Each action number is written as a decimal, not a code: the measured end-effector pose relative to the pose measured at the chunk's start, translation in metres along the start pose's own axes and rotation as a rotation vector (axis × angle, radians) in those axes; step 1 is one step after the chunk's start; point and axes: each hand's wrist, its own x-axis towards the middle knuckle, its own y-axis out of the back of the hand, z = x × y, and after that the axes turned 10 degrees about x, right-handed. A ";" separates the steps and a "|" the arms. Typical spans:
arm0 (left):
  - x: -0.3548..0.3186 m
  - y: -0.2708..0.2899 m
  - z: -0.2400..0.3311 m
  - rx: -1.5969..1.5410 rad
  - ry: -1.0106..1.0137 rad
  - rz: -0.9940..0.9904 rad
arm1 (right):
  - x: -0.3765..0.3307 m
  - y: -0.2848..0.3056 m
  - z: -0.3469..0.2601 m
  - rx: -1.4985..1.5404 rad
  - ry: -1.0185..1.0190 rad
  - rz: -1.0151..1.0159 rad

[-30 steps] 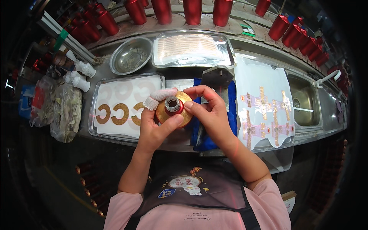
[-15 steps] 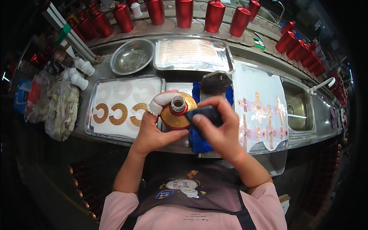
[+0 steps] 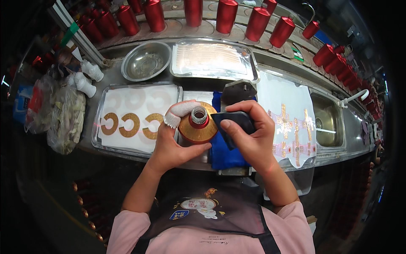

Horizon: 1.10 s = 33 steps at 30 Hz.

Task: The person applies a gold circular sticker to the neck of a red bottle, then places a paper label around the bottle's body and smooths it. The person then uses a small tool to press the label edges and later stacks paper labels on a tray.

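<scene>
My left hand is closed round a red bottle whose open threaded neck faces up. A gold ring-shaped label covers the bottle's shoulder. White cloth wraps one or more fingers of this hand. Pinched in my right hand is a dark flat scraper, its edge at the right side of the gold shoulder. Beneath them lies a blue cloth beside a dark metal stand. To the left, a tray carries gold C-shaped labels on white backing paper.
Behind stand a steel bowl and a tray of label strips. Red bottles line a conveyor at the back. On the right are a label sheet and a sink. Plastic bags sit at far left.
My right hand and the scraper have shifted slightly right, showing more of the gold shoulder. The left hand and bottle moved a little. Bottles on the conveyor have moved along to the right.
</scene>
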 end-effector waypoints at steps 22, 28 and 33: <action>0.005 -0.043 0.010 0.289 -0.102 0.469 | -0.003 -0.011 -0.026 -0.317 0.389 -0.268; 0.007 -0.050 0.003 0.292 -0.128 0.545 | 0.002 -0.017 -0.029 -0.400 0.407 -0.302; 0.006 -0.064 -0.002 0.411 -0.075 0.640 | 0.000 -0.023 -0.028 -0.372 0.284 -0.155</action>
